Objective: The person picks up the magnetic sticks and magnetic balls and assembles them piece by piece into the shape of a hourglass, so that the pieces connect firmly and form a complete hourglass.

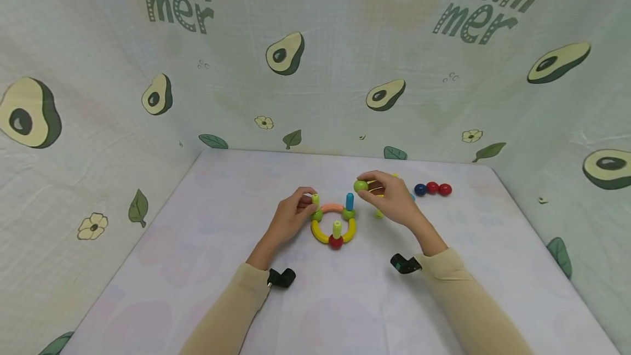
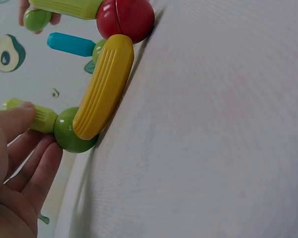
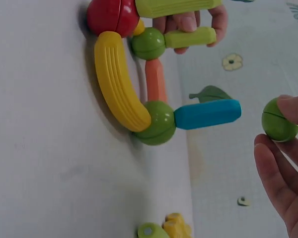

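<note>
A ring of curved rods and balls lies flat on the table: two yellow curved rods [image 2: 104, 89], an orange rod [image 3: 155, 82], a red ball [image 1: 336, 242] in front and two green balls [image 3: 158, 123] farther back. Upright rods rise from the balls: light green [image 1: 337, 229] on the red one, blue [image 3: 207, 114] at back right, light green [image 2: 43, 119] at back left. My left hand [image 1: 288, 218] pinches the back-left rod between thumb and fingers. In my right hand [image 1: 394, 200], thumb and fingertips hold a loose green ball [image 3: 278, 121], raised near the blue rod's top.
To the right lie a dark blue ball [image 1: 420, 189] and two red balls [image 1: 432, 187]. Yellow pieces [image 3: 176, 225] and a light green piece [image 1: 378, 215] sit partly hidden behind my right hand. A printed cloth wall [image 1: 335, 119] closes off the table's back.
</note>
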